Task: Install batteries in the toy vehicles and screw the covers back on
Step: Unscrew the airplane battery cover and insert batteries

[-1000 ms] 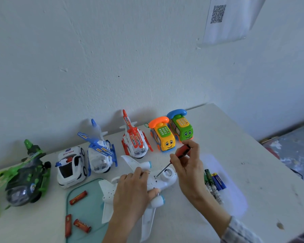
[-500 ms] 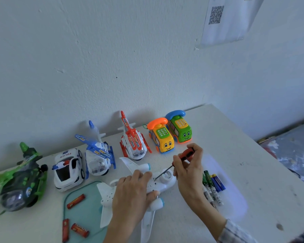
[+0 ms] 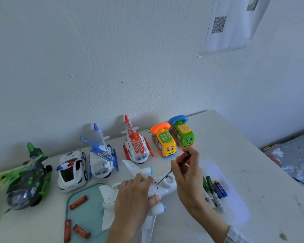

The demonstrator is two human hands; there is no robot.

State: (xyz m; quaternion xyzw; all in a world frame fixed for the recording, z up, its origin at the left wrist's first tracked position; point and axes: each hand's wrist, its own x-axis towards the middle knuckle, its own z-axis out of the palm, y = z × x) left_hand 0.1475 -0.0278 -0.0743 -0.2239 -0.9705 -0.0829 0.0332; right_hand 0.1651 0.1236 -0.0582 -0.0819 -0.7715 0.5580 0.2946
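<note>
While the white toy plane is held down by the left hand, the red screwdriver, pinched by the right hand, has been tipped lower onto the screw, so the cover is likely being fastened.

Quick count of what's on the bench: seven toys total. That's three helicopters (green, blue, red), one police car, two phone buses (yellow, green) and one white plane. Three red batteries lower left, one screwdriver, and a bunch of loose batteries right of centre, can't count those exactly.
</note>
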